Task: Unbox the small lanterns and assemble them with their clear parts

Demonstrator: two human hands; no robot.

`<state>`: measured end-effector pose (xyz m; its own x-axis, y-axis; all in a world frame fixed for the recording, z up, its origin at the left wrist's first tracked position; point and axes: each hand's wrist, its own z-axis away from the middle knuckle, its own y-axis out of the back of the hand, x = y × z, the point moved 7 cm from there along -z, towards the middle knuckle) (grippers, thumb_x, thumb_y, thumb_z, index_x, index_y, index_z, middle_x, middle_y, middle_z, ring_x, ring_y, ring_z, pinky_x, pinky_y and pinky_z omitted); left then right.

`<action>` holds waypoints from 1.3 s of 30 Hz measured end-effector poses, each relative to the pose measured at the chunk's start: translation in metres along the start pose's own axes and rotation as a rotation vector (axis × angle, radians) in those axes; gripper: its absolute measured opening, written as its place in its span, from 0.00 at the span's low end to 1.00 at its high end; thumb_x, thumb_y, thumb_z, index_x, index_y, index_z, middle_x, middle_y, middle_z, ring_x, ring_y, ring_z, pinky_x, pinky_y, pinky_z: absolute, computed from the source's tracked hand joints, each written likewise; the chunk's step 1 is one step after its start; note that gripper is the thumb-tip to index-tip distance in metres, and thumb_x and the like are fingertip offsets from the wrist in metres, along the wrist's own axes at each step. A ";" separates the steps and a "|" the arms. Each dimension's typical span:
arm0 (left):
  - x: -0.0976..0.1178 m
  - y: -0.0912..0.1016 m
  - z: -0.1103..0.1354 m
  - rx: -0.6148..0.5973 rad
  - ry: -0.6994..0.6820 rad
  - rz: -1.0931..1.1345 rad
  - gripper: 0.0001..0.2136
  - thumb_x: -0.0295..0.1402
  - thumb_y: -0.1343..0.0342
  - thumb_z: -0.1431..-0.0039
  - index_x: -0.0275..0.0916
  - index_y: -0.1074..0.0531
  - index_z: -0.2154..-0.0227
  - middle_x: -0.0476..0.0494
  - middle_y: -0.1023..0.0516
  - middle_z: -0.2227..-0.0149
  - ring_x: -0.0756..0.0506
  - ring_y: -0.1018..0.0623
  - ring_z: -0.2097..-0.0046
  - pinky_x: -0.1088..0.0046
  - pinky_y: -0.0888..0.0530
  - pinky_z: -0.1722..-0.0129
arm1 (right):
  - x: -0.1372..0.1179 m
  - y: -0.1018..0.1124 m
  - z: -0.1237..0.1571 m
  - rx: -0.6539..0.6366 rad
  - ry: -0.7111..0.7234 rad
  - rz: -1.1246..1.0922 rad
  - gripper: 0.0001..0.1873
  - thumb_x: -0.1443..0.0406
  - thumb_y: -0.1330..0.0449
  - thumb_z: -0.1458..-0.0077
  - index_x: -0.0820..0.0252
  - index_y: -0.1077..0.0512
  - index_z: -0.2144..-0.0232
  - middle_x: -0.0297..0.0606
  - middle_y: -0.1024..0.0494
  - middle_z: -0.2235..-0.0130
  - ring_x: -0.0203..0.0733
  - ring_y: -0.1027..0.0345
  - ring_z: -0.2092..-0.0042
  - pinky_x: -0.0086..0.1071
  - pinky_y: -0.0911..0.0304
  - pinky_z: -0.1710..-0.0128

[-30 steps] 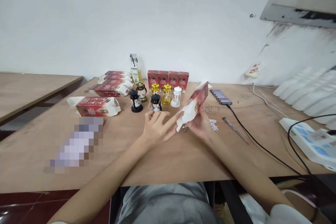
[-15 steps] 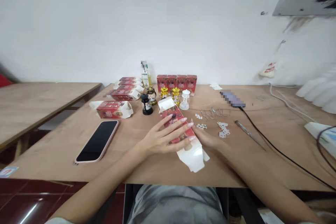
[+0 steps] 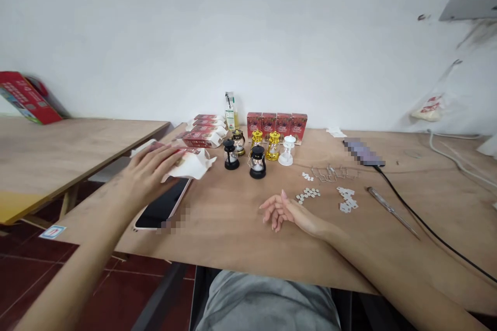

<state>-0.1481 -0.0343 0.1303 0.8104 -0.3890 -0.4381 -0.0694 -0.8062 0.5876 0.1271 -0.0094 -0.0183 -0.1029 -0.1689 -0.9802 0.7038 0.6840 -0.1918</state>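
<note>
Across the wooden table (image 3: pixel 240 227) the scene is laid out, with a second table (image 3: pixel 58 139) seen to the left and a red carton (image 3: pixel 23 97) lying at its far edge. At the left of the main table, a flattened red and white box (image 3: pixel 192 161) is pressed under the left hand (image 3: pixel 149 173), whose fingers are spread flat over it rather than closed around it; the box lies partly over the top end of a phone (image 3: pixel 163 207) with a dark screen. Behind the box, near the wall, a stack of similar flat boxes (image 3: pixel 204 132) is seen, and beside it a small bottle (image 3: pixel 231 111) stands upright. Four upright red boxes (image 3: pixel 276 124) are lined up against the wall. Just in front of them a cluster of small lanterns (image 3: pixel 258 152) is set out, black, gold and white, all upright. The right hand (image 3: pixel 281 212) is rested on the table near the middle, palm turned up and fingers loosely curled, with nothing held in it. Just beyond its fingertips a group of small round batteries (image 3: pixel 308 194) is spread on the table, with white paper tabs (image 3: pixel 347 199) to their right and wire handles (image 3: pixel 330 173) behind them. Farther right a thin screwdriver (image 3: pixel 390 210) lies flat, close to a black cable (image 3: pixel 427 230).
</note>
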 end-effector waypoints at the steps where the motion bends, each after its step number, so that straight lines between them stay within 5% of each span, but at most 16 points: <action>1: -0.016 -0.011 0.008 -0.105 0.043 -0.013 0.20 0.38 0.48 0.42 0.42 0.38 0.46 0.41 0.28 0.47 0.41 0.28 0.47 0.57 0.36 0.45 | 0.001 -0.001 0.000 -0.008 -0.002 0.000 0.37 0.39 0.57 0.47 0.64 0.30 0.60 0.42 0.25 0.68 0.34 0.32 0.73 0.30 0.34 0.73; 5: -0.059 -0.060 0.032 -0.510 0.207 0.048 0.21 0.40 0.52 0.42 0.38 0.37 0.47 0.39 0.31 0.45 0.40 0.31 0.45 0.59 0.38 0.45 | 0.002 -0.002 -0.001 -0.014 -0.011 -0.026 0.34 0.40 0.55 0.47 0.64 0.30 0.61 0.41 0.24 0.68 0.34 0.32 0.73 0.29 0.33 0.73; 10: -0.068 -0.112 0.031 -0.698 0.221 0.170 0.30 0.43 0.47 0.47 0.35 0.43 0.43 0.34 0.35 0.42 0.37 0.35 0.42 0.61 0.40 0.44 | 0.001 -0.001 0.000 -0.013 -0.002 -0.007 0.33 0.41 0.55 0.46 0.64 0.30 0.60 0.41 0.24 0.68 0.33 0.32 0.73 0.30 0.33 0.72; 17: -0.071 -0.150 0.034 -0.610 0.208 0.186 0.36 0.49 0.49 0.47 0.40 0.49 0.38 0.37 0.46 0.36 0.35 0.48 0.35 0.49 0.55 0.39 | -0.006 -0.006 0.003 -0.010 0.004 0.033 0.30 0.42 0.53 0.45 0.63 0.32 0.60 0.40 0.25 0.67 0.33 0.32 0.72 0.29 0.35 0.72; 23: -0.077 -0.155 0.044 -0.600 0.351 0.310 0.41 0.54 0.55 0.47 0.34 0.58 0.37 0.30 0.56 0.34 0.34 0.54 0.34 0.45 0.54 0.40 | -0.009 -0.008 0.005 -0.005 0.020 0.059 0.29 0.42 0.53 0.45 0.61 0.34 0.59 0.39 0.26 0.67 0.33 0.33 0.72 0.30 0.35 0.72; 26: -0.075 -0.139 0.033 -0.478 0.402 0.397 0.37 0.53 0.58 0.45 0.33 0.52 0.39 0.30 0.48 0.36 0.34 0.49 0.35 0.48 0.50 0.40 | -0.010 -0.008 0.005 0.007 0.028 0.054 0.29 0.42 0.53 0.46 0.62 0.34 0.59 0.39 0.26 0.67 0.33 0.34 0.73 0.30 0.35 0.72; 30: -0.042 -0.091 0.009 -0.111 0.528 0.448 0.25 0.46 0.56 0.43 0.34 0.39 0.48 0.33 0.33 0.47 0.38 0.34 0.44 0.57 0.38 0.44 | -0.015 -0.004 0.006 0.101 0.090 0.119 0.26 0.45 0.51 0.44 0.62 0.33 0.61 0.37 0.27 0.69 0.32 0.35 0.74 0.29 0.37 0.74; 32: -0.001 -0.085 0.002 -0.111 0.569 0.574 0.18 0.42 0.55 0.41 0.35 0.36 0.53 0.36 0.29 0.53 0.40 0.29 0.49 0.59 0.32 0.49 | -0.020 0.002 0.007 0.192 0.144 0.177 0.23 0.47 0.49 0.44 0.61 0.33 0.62 0.35 0.27 0.70 0.31 0.36 0.75 0.28 0.38 0.74; 35: 0.077 -0.105 -0.008 -0.329 0.496 0.825 0.23 0.41 0.48 0.46 0.37 0.39 0.49 0.34 0.32 0.48 0.38 0.29 0.47 0.56 0.31 0.49 | -0.025 0.014 0.009 0.337 0.213 0.254 0.19 0.50 0.44 0.46 0.59 0.34 0.64 0.32 0.29 0.71 0.30 0.38 0.75 0.28 0.39 0.75; 39: 0.110 -0.154 -0.014 -0.322 0.759 0.961 0.38 0.43 0.36 0.60 0.35 0.45 0.46 0.28 0.38 0.44 0.34 0.36 0.41 0.51 0.37 0.44 | -0.030 0.027 0.012 0.452 0.266 0.352 0.16 0.52 0.44 0.46 0.58 0.36 0.65 0.31 0.31 0.73 0.31 0.39 0.76 0.28 0.40 0.76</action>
<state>-0.0401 0.0529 0.0014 0.6482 -0.3166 0.6925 -0.7556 -0.1553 0.6363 0.1574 0.0054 0.0065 0.0587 0.2338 -0.9705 0.9489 0.2890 0.1270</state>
